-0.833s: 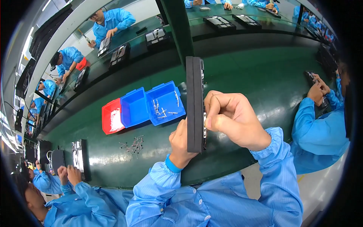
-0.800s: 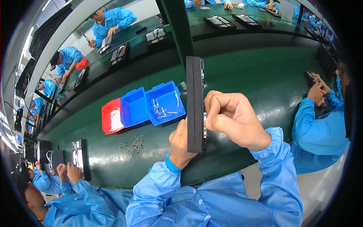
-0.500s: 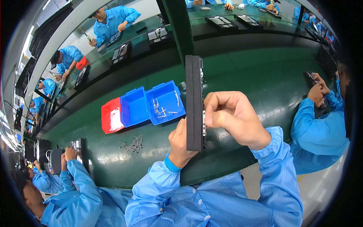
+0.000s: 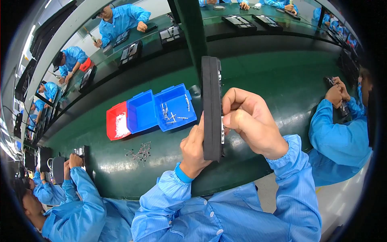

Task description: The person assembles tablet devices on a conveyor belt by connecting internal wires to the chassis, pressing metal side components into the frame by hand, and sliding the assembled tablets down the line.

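A thick black rectangular case (image 4: pixel 211 109) stands on edge in front of me, its broad dark side showing narrowly. My left hand (image 4: pixel 192 148) is closed on it from the left and behind, with part of the fingers hidden by the case. At its right side run small silvery parts (image 4: pixel 222 133). There, my right hand (image 4: pixel 253 123) has thumb and forefinger pinched together, touching that side. Whatever lies between those fingertips is too small to make out.
Left of the case stand two joined blue bins (image 4: pixel 175 107), one with small metal pieces, and a red bin (image 4: pixel 117 122) of white pieces. Thin dark-tipped wires (image 4: pixel 139 152) lie on the green table (image 4: pixel 169 151). Co-workers sit on both sides; a green post (image 4: pixel 191 30) rises ahead.
The case has shifted slightly right and turned a little. My right hand's fingers have moved a bit along its side, still pinched.
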A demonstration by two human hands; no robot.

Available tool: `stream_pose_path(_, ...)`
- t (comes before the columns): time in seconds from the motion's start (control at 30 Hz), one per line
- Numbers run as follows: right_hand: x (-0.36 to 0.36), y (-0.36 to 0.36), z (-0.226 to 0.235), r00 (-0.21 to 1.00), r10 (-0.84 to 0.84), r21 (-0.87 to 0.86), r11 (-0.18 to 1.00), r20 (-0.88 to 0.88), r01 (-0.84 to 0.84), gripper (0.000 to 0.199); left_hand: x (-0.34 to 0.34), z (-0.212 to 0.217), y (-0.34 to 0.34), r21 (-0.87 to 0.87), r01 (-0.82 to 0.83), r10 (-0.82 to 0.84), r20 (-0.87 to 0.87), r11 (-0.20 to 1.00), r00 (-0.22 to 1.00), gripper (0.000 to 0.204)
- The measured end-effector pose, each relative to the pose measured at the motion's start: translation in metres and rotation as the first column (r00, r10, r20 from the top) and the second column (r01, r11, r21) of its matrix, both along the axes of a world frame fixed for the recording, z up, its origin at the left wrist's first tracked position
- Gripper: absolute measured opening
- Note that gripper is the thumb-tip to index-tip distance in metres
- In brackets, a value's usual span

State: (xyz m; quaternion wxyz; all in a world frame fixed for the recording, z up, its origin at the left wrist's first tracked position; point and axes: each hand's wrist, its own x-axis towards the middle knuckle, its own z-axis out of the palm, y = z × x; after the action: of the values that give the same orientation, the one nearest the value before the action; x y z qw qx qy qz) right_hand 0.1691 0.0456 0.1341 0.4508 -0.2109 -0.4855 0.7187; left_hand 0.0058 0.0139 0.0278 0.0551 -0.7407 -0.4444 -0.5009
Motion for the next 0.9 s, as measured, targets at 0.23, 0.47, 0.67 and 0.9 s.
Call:
stream_pose_path(0.23,-0.004,-0.004,-0.002,0.999,-0.018,0.111,0.994,-0.039,0.023,0.03,-0.002,-0.001,0.003,0.031,0.071,-0.074,0.105,0.997,0.992,0.052)
stream_pose_path(0.47,-0.004,-0.006,0.001,1.0,-0.025,0.102,0.994,-0.008,0.026,0.032,-0.004,0.0,0.003,0.034,0.049,-0.051,0.05,0.998,0.997,0.063)
stream_pose_path(0.67,-0.006,-0.009,-0.005,0.999,-0.038,0.121,0.992,-0.032,0.042,0.037,-0.002,-0.002,0.002,0.03,0.027,-0.028,0.038,0.999,0.999,0.07)
stream_pose_path(0.9,-0.006,-0.011,-0.011,0.998,-0.043,0.229,0.972,-0.048,0.053,0.042,-0.001,-0.011,0.005,-0.019,0.091,-0.087,0.155,0.996,0.984,0.071)
